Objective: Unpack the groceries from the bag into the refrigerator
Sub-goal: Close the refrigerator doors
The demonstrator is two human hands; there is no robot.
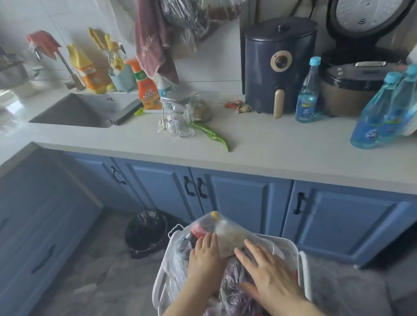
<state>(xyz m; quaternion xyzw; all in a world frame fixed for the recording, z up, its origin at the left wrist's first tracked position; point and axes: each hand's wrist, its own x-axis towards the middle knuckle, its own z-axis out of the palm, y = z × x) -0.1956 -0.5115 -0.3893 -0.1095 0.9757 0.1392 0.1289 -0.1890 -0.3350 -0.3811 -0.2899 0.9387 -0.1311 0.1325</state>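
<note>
The white basket (161, 285) sits low at near centre, in front of the blue cabinets (234, 197). It holds the clear plastic bag (228, 232) of groceries. Left hand (205, 257): fingers spread flat on the bag, gripping nothing. Right hand (269, 272): fingers wide, palm down on a purple bagged item (233, 288). On the desk (267, 147) at far right stand 3 blue bottles (373, 118).
</note>
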